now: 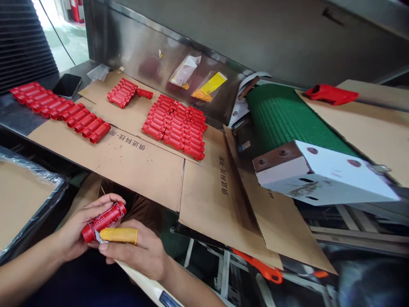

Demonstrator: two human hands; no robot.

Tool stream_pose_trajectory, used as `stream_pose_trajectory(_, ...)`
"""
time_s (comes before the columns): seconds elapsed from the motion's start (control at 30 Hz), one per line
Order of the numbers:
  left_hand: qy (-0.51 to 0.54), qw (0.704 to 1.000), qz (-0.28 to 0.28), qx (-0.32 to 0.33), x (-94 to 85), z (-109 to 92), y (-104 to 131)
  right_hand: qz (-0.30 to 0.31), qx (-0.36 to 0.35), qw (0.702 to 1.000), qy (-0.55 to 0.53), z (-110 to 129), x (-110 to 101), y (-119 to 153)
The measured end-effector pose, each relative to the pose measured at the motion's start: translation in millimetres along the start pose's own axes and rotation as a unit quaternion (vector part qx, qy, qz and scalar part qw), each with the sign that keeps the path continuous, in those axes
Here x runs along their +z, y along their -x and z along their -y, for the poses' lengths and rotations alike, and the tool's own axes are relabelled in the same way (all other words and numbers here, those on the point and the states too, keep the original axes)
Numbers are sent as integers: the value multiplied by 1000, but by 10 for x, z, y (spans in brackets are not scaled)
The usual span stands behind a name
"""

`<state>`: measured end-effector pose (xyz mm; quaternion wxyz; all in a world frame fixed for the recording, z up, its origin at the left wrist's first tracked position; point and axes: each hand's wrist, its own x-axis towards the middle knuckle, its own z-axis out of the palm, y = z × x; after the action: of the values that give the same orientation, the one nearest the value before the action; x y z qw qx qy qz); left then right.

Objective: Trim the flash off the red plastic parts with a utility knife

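In my left hand (75,224), closed around it, is a red plastic tube (104,221) with raised ridges and cut-outs. It is held at a tilt in front of my lap. My right hand (140,247) grips a knife (136,275) with a long pale handle, and a yellow finger cot (118,235) covers its index finger. The short blade touches or nearly touches the tube's lower end; exact contact cannot be made out. Beyond my hands, a row of red tubes (60,108) and a block of several more (175,125) lie on cardboard (143,170).
A green conveyor belt (287,115) with a white metal end block (319,175) stands at right, a red piece (332,94) behind it. A phone (67,85) lies at back left. Orange-handled scissors (262,268) are below the cardboard edge. A plastic-lined box (25,200) is at left.
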<state>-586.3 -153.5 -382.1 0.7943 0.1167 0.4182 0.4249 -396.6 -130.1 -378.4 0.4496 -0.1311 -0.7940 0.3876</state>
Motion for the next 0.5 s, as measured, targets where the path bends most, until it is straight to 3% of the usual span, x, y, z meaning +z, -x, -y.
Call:
stream_pose_trajectory(0.3, -12, 1000, 5, -15, 5, 54, 6, 41, 58, 996, -51, -22, 32, -9)
stream_pose_trajectory(0.5, -15, 1000, 7, -23, -9, 63, -1, 19, -5, 999, 26, 15, 26, -72)
